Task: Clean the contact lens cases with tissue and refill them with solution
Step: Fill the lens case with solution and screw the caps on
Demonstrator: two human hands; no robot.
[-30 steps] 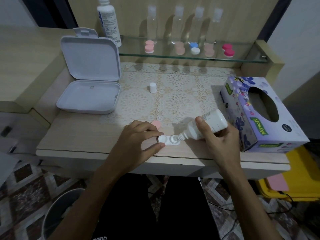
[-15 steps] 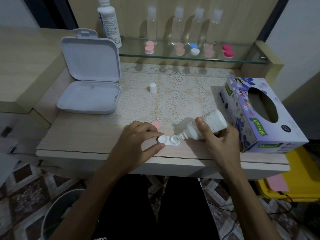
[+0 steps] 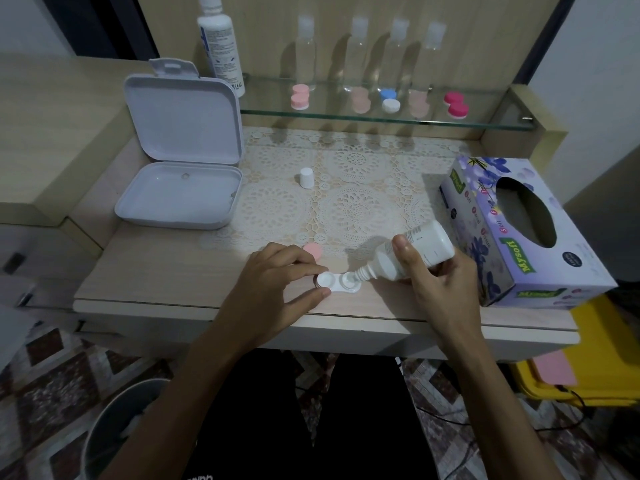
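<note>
Near bench edge, lens case: a white two-well contact lens case [image 3: 337, 282] lies flat on the bench [image 3: 145, 271], both wells uncapped.
Left hand: the left hand [image 3: 277, 289] pinches the case's left well between fingertip and thumb, fingers curled around it.
Right hand: the right hand [image 3: 440, 275] grips a small white solution bottle [image 3: 408, 254], thumb across its body.
Solution bottle: tipped down to the left, its nozzle over the right well of the lens case; whether it touches the well I cannot tell.
Pink cap: a round pink cap [image 3: 312, 250] lies just behind the lens case, partly hidden by the left hand's fingers.
Tissue box: a purple floral tissue box [image 3: 519, 233] sits to the right of the lens case, just beside the right hand.
White cap: a small white bottle cap [image 3: 307, 177] stands upright on the lace mat [image 3: 353, 202], well behind the lens case.
White box: a hinged white plastic box [image 3: 180, 174] stands open, behind and left of the lens case.
Glass shelf: far behind the lens case, a glass shelf [image 3: 485, 121] carries capped lens cases in pink, peach, blue-and-white and magenta, with clear bottles behind them and a tall white bottle [image 3: 221, 46] at its left end.
</note>
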